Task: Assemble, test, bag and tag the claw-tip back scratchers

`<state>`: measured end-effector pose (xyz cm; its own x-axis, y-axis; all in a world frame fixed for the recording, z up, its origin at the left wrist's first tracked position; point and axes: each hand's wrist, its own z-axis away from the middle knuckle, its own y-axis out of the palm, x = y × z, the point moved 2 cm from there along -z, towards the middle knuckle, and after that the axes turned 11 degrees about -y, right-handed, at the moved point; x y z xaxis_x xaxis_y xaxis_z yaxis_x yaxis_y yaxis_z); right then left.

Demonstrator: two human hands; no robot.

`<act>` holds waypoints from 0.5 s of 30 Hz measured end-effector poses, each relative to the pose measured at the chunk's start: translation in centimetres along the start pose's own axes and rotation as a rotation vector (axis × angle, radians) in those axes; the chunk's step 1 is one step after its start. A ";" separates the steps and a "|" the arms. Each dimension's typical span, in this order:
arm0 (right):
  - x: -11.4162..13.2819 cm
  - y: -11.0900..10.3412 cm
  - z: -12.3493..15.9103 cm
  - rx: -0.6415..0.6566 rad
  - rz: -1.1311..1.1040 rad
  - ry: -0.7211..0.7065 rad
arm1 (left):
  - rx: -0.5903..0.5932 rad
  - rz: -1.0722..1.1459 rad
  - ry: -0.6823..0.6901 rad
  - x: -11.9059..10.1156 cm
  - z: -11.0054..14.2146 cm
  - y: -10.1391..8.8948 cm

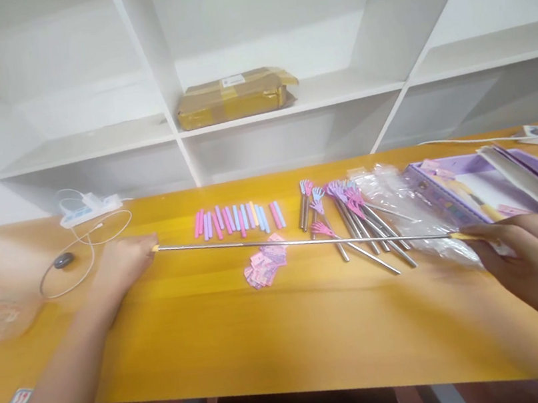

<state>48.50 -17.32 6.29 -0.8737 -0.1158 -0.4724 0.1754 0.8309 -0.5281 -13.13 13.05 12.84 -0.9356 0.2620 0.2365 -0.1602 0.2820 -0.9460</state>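
A telescopic back scratcher [300, 242], drawn out long, stretches across the view above the table. Its yellow left end is gripped in my left hand [126, 262], whose fingers are closed. My right hand [534, 249] is closed around the yellow right end and hides most of it. Beneath the rod lie several metal back scratchers [373, 223] with pink, purple and blue hand-shaped heads. Left of them, short coloured tubes [236, 217] in pink, purple, blue and yellow lie in a row. Small pink printed cards [261, 268] form a loose pile in front of the tubes.
Clear plastic bags [386, 191] lie beside an open purple box [414, 173] at the right. A power strip [91, 209] with a white cable stands at the back left. Behind the wooden table [209, 345] rises a white shelf holding a taped carton [233, 96].
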 end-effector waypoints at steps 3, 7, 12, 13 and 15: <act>0.0 -0.1 0.2 0.000 -0.020 0.009 | 0.019 -0.140 0.027 -0.6 -0.2 -0.2; 0.1 -0.3 0.0 0.051 -0.094 0.082 | -0.007 -0.160 0.030 -1.0 -0.2 -0.4; 0.3 -0.3 -0.1 0.093 -0.080 0.148 | 0.025 -0.138 0.021 -1.3 0.2 -0.5; 0.2 -0.3 0.0 0.100 -0.076 0.157 | 0.027 -0.138 0.017 -1.1 0.2 -0.5; -0.2 -0.4 0.3 0.096 -0.069 0.149 | 0.034 -0.161 0.012 -0.4 0.4 -0.5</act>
<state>48.75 -17.80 6.38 -0.9412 -0.0828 -0.3274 0.1495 0.7671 -0.6238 -12.79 12.44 13.15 -0.8931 0.2272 0.3882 -0.3186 0.2895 -0.9026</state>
